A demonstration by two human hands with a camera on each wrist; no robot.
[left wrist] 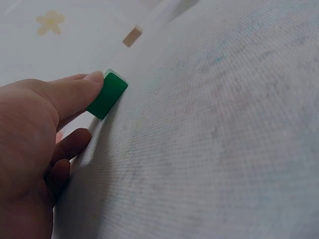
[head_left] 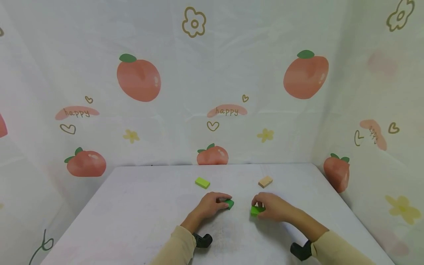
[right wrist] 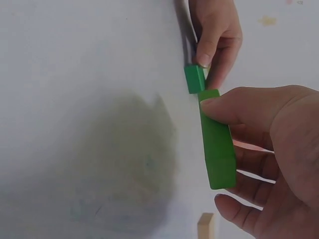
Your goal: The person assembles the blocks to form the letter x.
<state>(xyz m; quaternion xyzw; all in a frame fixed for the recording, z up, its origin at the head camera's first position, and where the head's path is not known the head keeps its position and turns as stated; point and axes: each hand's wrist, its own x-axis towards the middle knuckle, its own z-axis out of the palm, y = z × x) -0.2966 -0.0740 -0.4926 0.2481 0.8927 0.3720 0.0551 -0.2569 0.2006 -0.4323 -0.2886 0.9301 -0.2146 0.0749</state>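
Dark green block (head_left: 229, 204): pinched by one end between thumb and fingers of the left hand (head_left: 211, 204), at the middle of the table (head_left: 132, 213); bright green block (head_left: 256, 211): pinched between thumb and fingers of the right hand (head_left: 273, 207), just beside it to the right; whether either block touches the table cannot be told; lime block (head_left: 202, 183) and tan block (head_left: 265, 182): lying farther back, ungripped; handling, as judged: probably painted wood, light, stiff, not fragile; smooth faces could slip slightly; grip across opposite long faces, near mid-length, with light pressure.
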